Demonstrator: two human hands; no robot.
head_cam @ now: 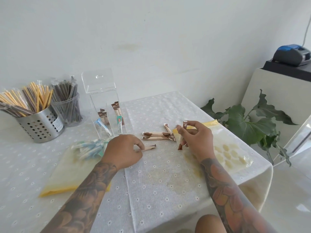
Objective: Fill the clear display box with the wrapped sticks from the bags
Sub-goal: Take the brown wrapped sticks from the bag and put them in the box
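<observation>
From the head view, the left hand (125,151) rests on the desk (159,182) with its fingers curled, pinching one end of a brown and tan stick (149,147) that lies flat on the cloth and points away to the right. The right hand (196,140) is lifted just above the desk, its fingers curled round a small bundle of sticks (182,132) held nearly upright, one white-capped end showing above the fingertips and a dark end showing below the palm.

Between the two hands, a little farther back, a loose pile of sticks (157,135) lies on the cloth, near both hands and touching neither. The clear display box (107,111) stands behind the left hand, well apart from the right one, with its lid tipped up. Inside it several brown sticks stand upright, along with a green and white one and a blue and white one leaning at the front.

A plastic bag (75,165) with a yellow edge lies under the left forearm, holding blue and white sticks. A second plastic bag (230,148) lies flat under and beside the right hand.

At the left rear stand a perforated metal cup (39,126) and a clear cup (67,110), both full of wrapped straws. A leafy plant (249,125) shows past the desk's right edge.
</observation>
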